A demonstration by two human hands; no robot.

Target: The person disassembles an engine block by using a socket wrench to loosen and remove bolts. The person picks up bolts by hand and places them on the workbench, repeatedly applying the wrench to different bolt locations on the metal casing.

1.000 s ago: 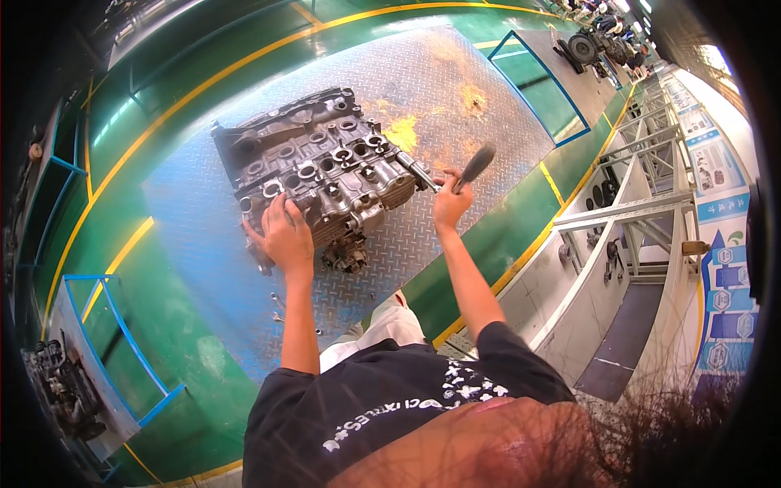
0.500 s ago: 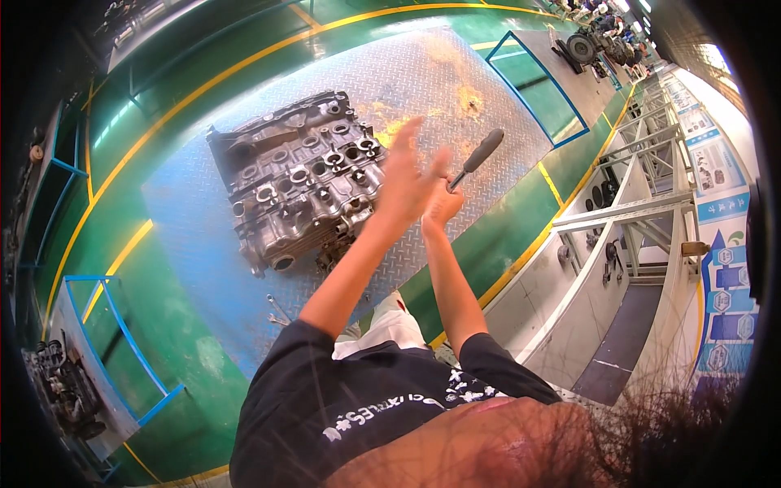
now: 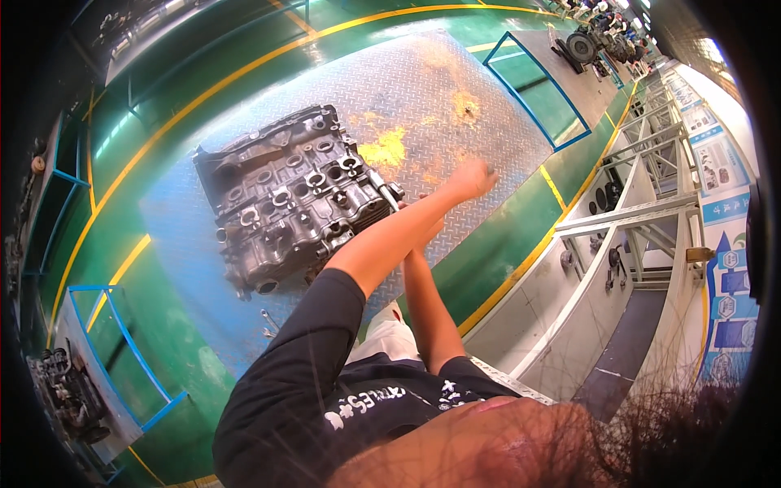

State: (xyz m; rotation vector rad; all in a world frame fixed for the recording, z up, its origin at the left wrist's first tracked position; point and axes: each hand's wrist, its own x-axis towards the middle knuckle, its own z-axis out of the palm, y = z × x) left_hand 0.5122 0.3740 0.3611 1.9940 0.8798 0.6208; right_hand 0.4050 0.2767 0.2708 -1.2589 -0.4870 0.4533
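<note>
Steel chequer plate [image 3: 455, 89] on green floor [image 3: 203, 73]

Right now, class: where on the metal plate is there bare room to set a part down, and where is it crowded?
Bare: the checker plate beyond the engine casting, toward the blue frame. Crowded: the near edge, where the casting, a wrench and both arms meet.

Left hand left the engine block
The left hand [image 3: 474, 177] lifted off the engine block [image 3: 293, 199] and swung toward three o'clock, covering the right hand and its tool.
</note>
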